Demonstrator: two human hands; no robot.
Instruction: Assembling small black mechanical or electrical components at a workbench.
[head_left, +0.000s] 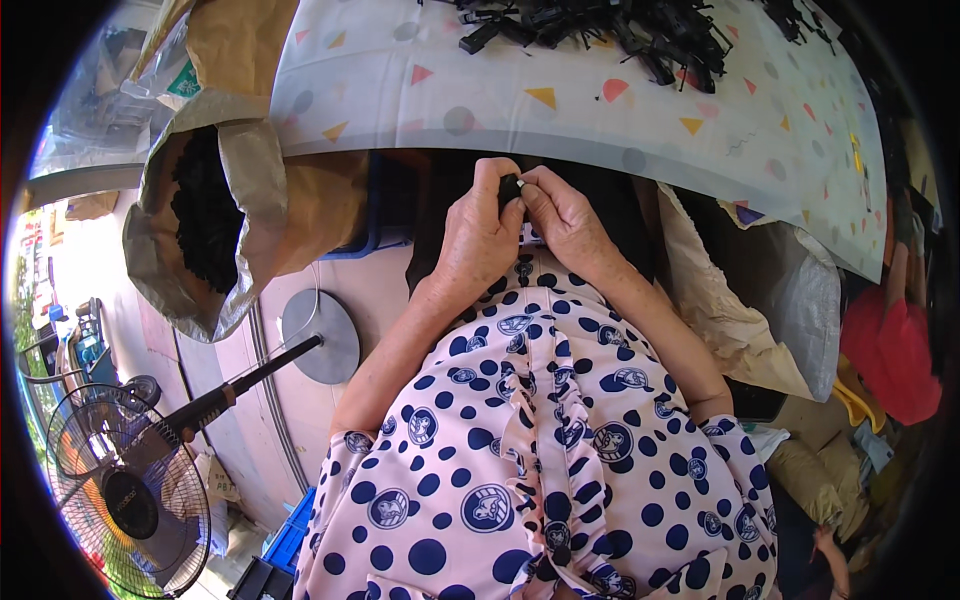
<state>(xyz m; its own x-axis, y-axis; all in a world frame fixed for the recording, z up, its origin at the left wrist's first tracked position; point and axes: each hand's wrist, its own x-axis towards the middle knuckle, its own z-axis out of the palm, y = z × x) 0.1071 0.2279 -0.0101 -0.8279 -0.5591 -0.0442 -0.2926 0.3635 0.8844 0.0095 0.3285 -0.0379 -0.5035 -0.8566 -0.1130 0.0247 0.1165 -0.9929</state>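
Just below the table's near edge, my two hands meet in front of my chest. My left hand (478,230) is closed around a small black plastic part (510,188), whose exact kind I cannot make out. Thumb and forefinger of my right hand (568,218) pinch at the part's right side, where a tiny pale tip shows. Most of the part is hidden by my fingers. On the table ahead lies a heap of black plastic pieces (640,35), some with thin prongs.
A patterned cloth covers the table (450,95). An open sack (225,290) of black pieces stands at left, another open sack (720,300) at right. A standing fan (130,500) is at lower left. Another person in red (890,350) sits at far right.
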